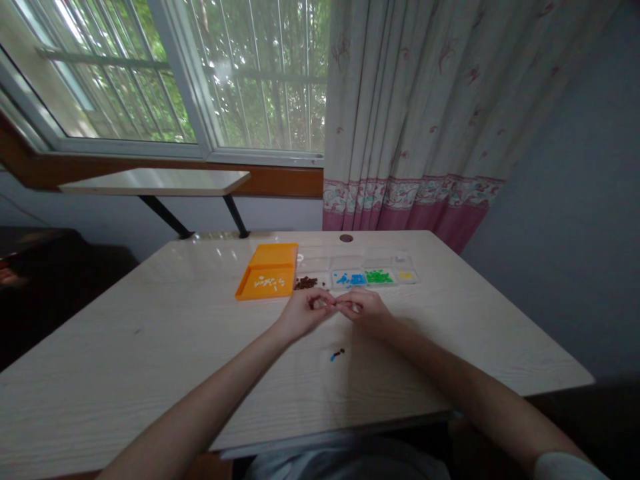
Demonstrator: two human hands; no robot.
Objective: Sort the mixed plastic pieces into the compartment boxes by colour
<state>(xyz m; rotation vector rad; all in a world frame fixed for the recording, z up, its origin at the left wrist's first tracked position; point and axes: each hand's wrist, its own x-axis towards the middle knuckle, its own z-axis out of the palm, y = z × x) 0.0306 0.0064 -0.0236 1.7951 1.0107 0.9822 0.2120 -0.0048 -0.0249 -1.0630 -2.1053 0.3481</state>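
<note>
My left hand [303, 312] and my right hand [364, 307] meet over the middle of a pale wooden table [150, 347], fingertips pinched together on something too small to make out. Just behind them lies a clear compartment box [357, 270] holding brown, blue, green and yellow small pieces in separate cells. An orange tray [269, 270] with several pale pieces stands to the left of the box. A few small brown and blue pieces [337, 353] lie loose on the table below my hands.
A window with bars and a narrow shelf [155, 181] run behind the table on the left. A patterned curtain [425, 113] hangs at the back right. A round cable hole [346, 238] sits near the table's far edge.
</note>
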